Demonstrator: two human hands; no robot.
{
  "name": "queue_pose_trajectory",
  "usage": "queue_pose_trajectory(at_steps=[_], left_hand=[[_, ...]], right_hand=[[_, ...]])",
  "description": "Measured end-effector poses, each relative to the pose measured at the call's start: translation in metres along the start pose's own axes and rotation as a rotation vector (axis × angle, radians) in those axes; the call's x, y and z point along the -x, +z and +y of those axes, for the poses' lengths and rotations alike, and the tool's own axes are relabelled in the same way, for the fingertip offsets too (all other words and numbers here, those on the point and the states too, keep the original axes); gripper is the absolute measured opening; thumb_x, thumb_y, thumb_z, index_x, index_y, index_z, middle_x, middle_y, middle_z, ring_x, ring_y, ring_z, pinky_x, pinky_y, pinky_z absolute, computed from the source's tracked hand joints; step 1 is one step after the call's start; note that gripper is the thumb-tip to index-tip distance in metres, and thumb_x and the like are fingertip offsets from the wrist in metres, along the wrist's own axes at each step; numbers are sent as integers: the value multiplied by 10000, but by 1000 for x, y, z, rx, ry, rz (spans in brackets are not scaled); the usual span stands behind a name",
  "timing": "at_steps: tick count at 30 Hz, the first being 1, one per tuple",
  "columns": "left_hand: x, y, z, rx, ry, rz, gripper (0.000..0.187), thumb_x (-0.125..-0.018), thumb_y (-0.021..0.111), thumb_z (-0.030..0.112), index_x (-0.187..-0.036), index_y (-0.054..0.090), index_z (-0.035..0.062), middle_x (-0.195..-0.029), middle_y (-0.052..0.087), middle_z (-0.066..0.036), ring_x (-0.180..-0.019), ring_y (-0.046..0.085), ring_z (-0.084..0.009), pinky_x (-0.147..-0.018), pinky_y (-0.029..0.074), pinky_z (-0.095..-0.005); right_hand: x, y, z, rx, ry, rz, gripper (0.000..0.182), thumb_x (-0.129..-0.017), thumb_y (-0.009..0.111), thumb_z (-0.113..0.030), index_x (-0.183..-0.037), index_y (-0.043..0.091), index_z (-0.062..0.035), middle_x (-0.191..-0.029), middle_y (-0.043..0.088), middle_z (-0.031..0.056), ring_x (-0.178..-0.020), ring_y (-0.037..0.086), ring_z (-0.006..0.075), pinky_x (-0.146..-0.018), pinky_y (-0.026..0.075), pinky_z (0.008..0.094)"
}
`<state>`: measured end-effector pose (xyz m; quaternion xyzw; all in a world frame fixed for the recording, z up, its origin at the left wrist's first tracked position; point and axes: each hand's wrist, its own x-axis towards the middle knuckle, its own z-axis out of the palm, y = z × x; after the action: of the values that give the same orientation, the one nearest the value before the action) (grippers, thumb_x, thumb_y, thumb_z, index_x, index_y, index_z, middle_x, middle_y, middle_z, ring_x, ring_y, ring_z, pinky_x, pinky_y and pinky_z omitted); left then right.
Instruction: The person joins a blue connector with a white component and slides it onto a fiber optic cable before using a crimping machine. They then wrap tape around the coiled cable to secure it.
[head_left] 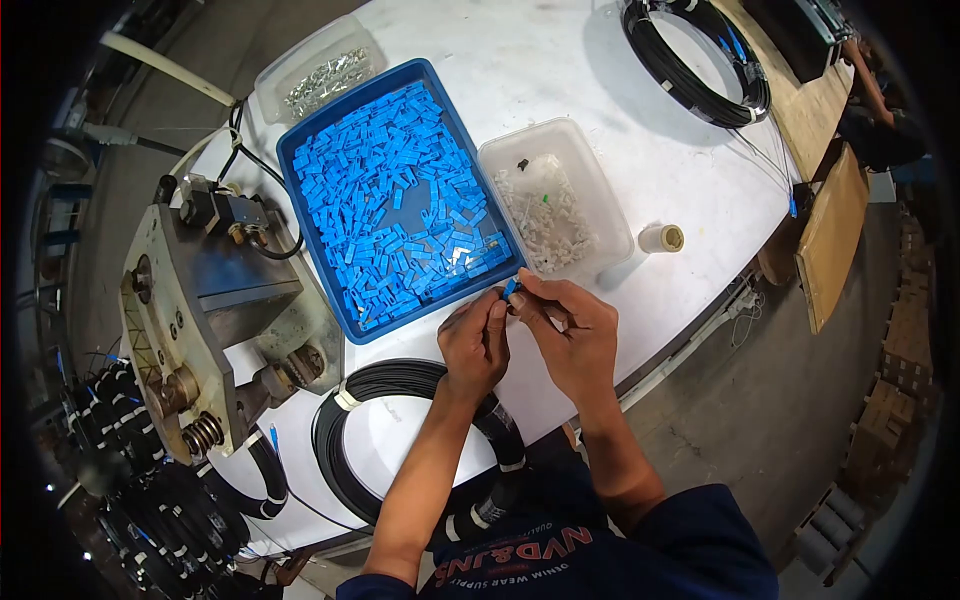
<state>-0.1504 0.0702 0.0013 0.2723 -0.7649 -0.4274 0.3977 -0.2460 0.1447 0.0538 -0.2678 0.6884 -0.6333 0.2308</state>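
Observation:
My left hand [475, 343] and my right hand [577, 335] meet at the near right corner of a blue tray [325, 283]. Between their fingertips sits a small blue fibre connector [510, 288], pinched from both sides; the fingers cover much of it. Loose blue connector housings [385, 240] fill the tray. A black cable coil [330, 450] tied with white bands lies on the table under my left forearm. Beyond my right hand stands a clear plastic tub [615, 225] holding small whitish pieces.
A metal press [235, 290] stands left of the tray. Behind the tray is a clear box [272, 92] of small metal parts. A small roll [660, 238] stands at right. Another cable coil [655, 75] lies at the far right, and more coils [165, 500] hang at lower left.

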Motion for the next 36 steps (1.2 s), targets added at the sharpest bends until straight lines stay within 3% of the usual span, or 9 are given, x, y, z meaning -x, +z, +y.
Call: queue_pose_trajectory(at_steps=[2, 4, 9, 13, 18, 23, 29, 31, 36], left_hand=[[-2, -1, 3, 7, 23, 16, 209, -1006, 534, 94, -1049, 650, -74, -638, 586, -55, -532, 501, -88, -496, 398, -234], [-2, -3, 7, 54, -77, 23, 124, -949, 583, 20, -1002, 654, -67, -834, 690, -178, -674, 674, -269, -615, 522, -324], [6, -26, 4, 117, -258, -5, 173, -989, 586, 111, -1064, 657, -27, -808, 682, -92, -629, 548, -83, -583, 460, -249], [29, -89, -3, 259, -348, 45, 251, -1034, 519, 202, -1046, 662, -4, -794, 673, -45, -622, 511, -75, -589, 437, -235], [71, -162, 7, 182, -281, 224, 287, -1028, 520, 211, -985, 672, -30, -932, 717, -129, -929, 661, -186, -850, 490, -308], [140, -215, 32, -218, -310, 419, 195, -932, 627, 117, -1064, 666, -22, -1090, 688, -168, -1077, 629, -292, -961, 460, -364], [259, -258, 11, -879, -416, 848, 606, -838, 737, 208, -1350, 487, 3, -1322, 506, -237, -1273, 421, -420, -1072, 320, -500], [283, -261, 6, -959, -766, 928, 771, -828, 755, 268, -1438, 371, -7, -1343, 463, -270, -1292, 376, -445, -1078, 298, -519], [298, -286, -2, -286, -787, 939, 727, -918, 687, 283, -1459, 328, -44, -1337, 523, -231, -1213, 513, -313, -1017, 416, -425]], right_hand=[[3, 0, 0, 26, -32, -15, 272, -831, 716, 61, -1101, 681, 47, -1002, 728, 134, -852, 717, 156, -748, 577, 265], [10, 3, -3, -45, -30, -50, 363, -830, 717, 57, -1184, 636, 39, -1079, 703, 143, -891, 712, 170, -768, 575, 273], [45, 7, -13, -124, 60, -169, 693, -822, 728, 20, -1439, 413, -11, -1338, 554, 162, -1059, 646, 230, -827, 546, 314], [77, 10, 11, 194, 42, -373, 704, -799, 783, -94, -1413, 445, -22, -1308, 561, 177, -1072, 604, 265, -830, 520, 368], [109, 28, 32, 397, -160, -584, 809, -755, 828, -186, -1396, 411, 77, -1249, 542, 244, -1138, 527, 366, -934, 452, 436], [112, 37, 50, 499, -198, -445, 761, -718, 813, -129, -1368, 456, 46, -1150, 577, 208, -1047, 537, 363, -924, 436, 435], [105, 40, 57, 461, -174, -466, 668, -729, 762, -92, -1325, 495, 49, -1156, 589, 222, -1060, 565, 349, -949, 448, 421], [102, 40, 57, 460, -162, -477, 667, -727, 763, -93, -1321, 496, 50, -1145, 592, 222, -1059, 571, 344, -950, 452, 414], [92, 50, 61, 480, -116, -454, 665, -715, 781, -114, -1288, 502, 76, -1115, 604, 199, -1001, 606, 291, -904, 484, 370]])
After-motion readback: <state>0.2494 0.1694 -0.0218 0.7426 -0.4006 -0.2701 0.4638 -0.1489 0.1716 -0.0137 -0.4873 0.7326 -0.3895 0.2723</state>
